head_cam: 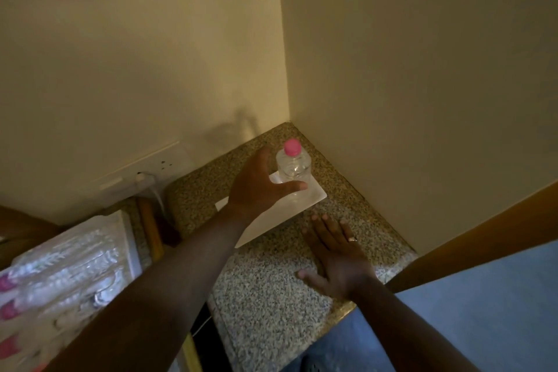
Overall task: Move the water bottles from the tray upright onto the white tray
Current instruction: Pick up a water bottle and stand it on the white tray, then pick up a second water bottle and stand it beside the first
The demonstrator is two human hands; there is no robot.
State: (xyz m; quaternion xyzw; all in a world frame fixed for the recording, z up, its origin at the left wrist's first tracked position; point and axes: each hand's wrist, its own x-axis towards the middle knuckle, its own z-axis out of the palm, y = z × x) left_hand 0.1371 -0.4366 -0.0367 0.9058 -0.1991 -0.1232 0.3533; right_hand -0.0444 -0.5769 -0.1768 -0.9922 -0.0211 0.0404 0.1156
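On the speckled stone tabletop (271,296), in the far corner where two cream walls met, a clear water bottle (293,170) with a pink cap (292,148) stood upright on the far right end of the white tray (314,195). Your left hand (259,187) reached over that tray with its grip open, fingers spread behind the bottle and the thumb stretched across its near side; whether any skin touched the plastic could not be told. Your right hand (335,254) lay flat and open on the tabletop just near of the tray, holding nothing, a ring (352,239) on one finger. At the near left, the other tray (128,235) carried a row of bottles (60,275) lying on their sides, pink caps toward the left edge, blurred. A wall socket (142,170) with a plug in it sat on the left wall above them.
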